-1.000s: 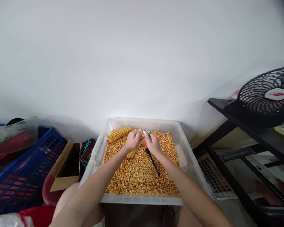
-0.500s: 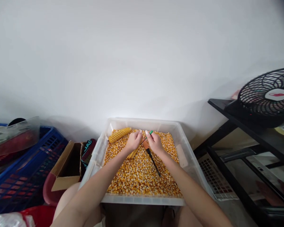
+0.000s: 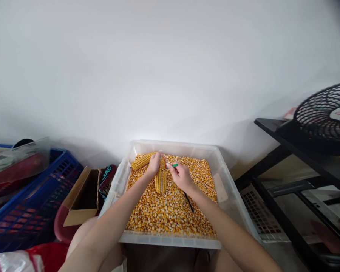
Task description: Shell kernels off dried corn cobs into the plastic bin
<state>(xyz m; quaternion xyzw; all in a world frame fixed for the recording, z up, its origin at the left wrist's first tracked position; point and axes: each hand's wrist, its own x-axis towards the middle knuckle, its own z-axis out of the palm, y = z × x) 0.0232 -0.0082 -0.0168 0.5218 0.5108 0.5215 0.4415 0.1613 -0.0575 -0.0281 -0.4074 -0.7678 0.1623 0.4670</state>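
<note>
My left hand (image 3: 154, 164) is closed on an ear of corn (image 3: 161, 181), which points down toward me over the loose kernels (image 3: 167, 217). A pale strip runs along the ear between its yellow rows. My right hand (image 3: 181, 176) grips a thin tool with a green handle (image 3: 175, 165), much like a small screwdriver. Its dark shaft reaches left to the ear, though the exact tip is hard to make out. Further ears of corn (image 3: 141, 161) lie at the back left, partly behind my left hand. Below my right hand, a black stick-like piece (image 3: 188, 202) rests on the kernels.
The kernels fill a translucent plastic bin (image 3: 170, 241) before a white wall. To the left stand an open cardboard box (image 3: 82, 196), a pink tub (image 3: 62, 224) and a blue basket (image 3: 31, 204). A black fan (image 3: 323, 113) sits on a dark rack (image 3: 272, 126) at right.
My right hand has moved slightly left and down, bringing the tool across to the ear. More of the ear in my left hand shows now. An orange-brown piece by the black stick is now hidden.
</note>
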